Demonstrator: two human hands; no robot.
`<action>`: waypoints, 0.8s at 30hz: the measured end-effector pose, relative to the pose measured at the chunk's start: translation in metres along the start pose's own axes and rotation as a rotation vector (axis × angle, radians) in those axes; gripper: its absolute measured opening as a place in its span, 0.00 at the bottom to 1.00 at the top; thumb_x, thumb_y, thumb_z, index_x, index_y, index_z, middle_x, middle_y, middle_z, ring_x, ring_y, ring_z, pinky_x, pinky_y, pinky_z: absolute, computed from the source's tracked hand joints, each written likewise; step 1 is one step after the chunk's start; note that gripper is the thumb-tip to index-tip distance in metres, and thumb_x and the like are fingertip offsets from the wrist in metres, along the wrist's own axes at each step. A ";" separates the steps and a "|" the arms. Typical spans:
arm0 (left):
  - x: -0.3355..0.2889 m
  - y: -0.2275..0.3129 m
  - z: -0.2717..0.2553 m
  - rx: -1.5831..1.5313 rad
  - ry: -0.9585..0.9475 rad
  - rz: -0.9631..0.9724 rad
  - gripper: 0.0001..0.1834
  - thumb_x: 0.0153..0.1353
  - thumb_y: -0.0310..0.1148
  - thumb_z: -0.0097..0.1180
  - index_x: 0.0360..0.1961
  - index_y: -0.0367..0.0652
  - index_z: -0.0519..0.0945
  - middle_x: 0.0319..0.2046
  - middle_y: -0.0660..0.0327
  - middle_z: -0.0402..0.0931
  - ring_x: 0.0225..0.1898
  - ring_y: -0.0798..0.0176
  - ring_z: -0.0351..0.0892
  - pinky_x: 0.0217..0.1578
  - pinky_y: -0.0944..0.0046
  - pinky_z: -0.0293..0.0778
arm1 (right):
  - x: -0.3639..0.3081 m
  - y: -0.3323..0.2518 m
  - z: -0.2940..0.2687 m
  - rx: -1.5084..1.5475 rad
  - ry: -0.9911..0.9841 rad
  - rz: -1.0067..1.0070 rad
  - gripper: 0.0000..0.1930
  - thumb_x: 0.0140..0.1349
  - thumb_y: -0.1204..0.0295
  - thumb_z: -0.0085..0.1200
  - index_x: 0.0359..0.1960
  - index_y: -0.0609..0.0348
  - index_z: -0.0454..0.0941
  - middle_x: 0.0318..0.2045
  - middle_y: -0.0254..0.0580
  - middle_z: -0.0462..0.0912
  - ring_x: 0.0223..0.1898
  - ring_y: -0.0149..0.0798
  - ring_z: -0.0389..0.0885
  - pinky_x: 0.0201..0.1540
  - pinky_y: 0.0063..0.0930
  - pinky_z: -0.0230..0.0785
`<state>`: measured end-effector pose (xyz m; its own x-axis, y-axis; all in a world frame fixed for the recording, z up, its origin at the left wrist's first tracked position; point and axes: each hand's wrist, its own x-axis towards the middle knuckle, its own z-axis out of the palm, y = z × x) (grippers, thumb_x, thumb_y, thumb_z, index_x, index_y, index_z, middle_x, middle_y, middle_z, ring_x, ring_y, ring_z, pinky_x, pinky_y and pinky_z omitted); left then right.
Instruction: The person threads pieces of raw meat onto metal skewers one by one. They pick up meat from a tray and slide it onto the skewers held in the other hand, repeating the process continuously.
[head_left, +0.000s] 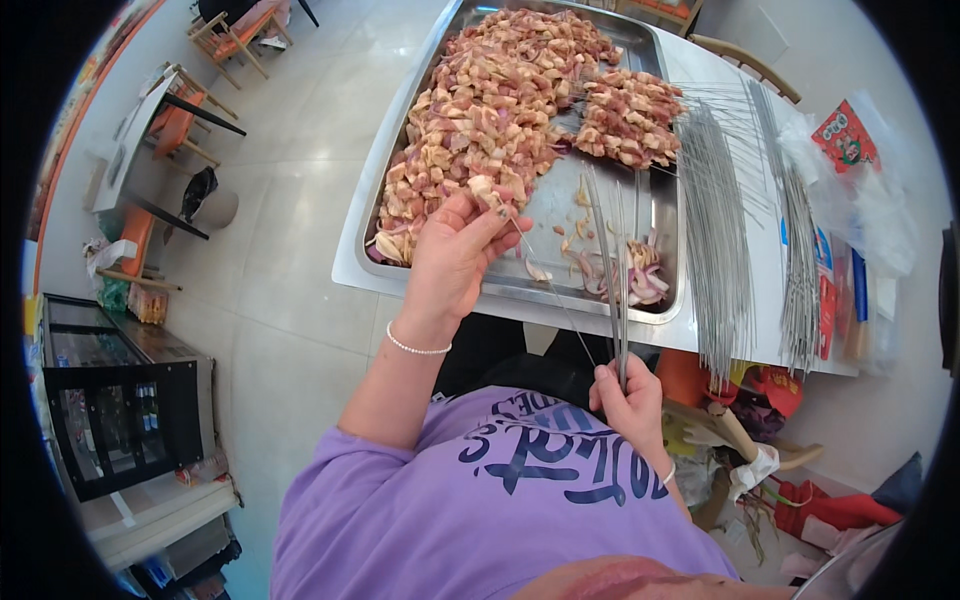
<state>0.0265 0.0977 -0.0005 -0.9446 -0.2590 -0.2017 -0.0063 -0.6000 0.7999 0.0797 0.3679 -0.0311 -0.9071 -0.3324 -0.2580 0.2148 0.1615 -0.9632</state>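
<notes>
My left hand pinches a small piece of raw meat over the near left part of a large metal tray. A thin skewer runs from that piece down to my right hand, which is closed round several metal skewers pointing up. A big heap of cut raw meat fills the tray's left side. To its right lies a stack of loaded meat skewers. Sliced red onion sits in the tray's near right corner.
Bundles of bare metal skewers lie right of the tray on the white table. Beyond them are clear plastic bags with a red packet. A black-framed glass-door cooler stands at left, near tables and orange-seated chairs.
</notes>
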 end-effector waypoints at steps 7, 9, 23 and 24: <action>0.003 0.000 0.001 -0.111 -0.068 0.003 0.15 0.72 0.34 0.49 0.53 0.36 0.74 0.44 0.56 0.80 0.50 0.57 0.81 0.51 0.61 0.76 | -0.002 -0.009 0.004 0.033 0.097 0.027 0.11 0.66 0.74 0.56 0.28 0.58 0.67 0.16 0.26 0.69 0.16 0.19 0.68 0.19 0.16 0.59; 0.003 -0.003 0.000 -0.137 -0.073 0.039 0.14 0.72 0.33 0.48 0.53 0.36 0.74 0.44 0.56 0.80 0.50 0.56 0.81 0.52 0.61 0.76 | -0.004 -0.014 0.006 0.066 0.096 0.046 0.07 0.67 0.74 0.55 0.31 0.61 0.71 0.17 0.26 0.70 0.16 0.19 0.67 0.19 0.15 0.59; 0.005 -0.006 -0.003 -0.227 -0.077 0.113 0.14 0.72 0.33 0.49 0.52 0.36 0.76 0.40 0.55 0.81 0.48 0.56 0.82 0.50 0.60 0.79 | -0.008 -0.013 0.002 0.003 0.076 0.034 0.08 0.69 0.74 0.53 0.32 0.65 0.76 0.16 0.27 0.71 0.17 0.18 0.66 0.20 0.14 0.56; 0.004 -0.007 -0.002 -0.214 -0.081 0.128 0.14 0.72 0.33 0.50 0.52 0.36 0.76 0.40 0.56 0.81 0.48 0.56 0.82 0.50 0.60 0.79 | -0.008 -0.012 0.002 0.003 0.085 0.035 0.08 0.69 0.74 0.53 0.32 0.65 0.76 0.16 0.27 0.71 0.17 0.18 0.66 0.20 0.14 0.56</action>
<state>0.0233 0.0990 -0.0084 -0.9564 -0.2871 -0.0534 0.1769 -0.7149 0.6765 0.0849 0.3663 -0.0173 -0.9266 -0.2466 -0.2840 0.2476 0.1684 -0.9541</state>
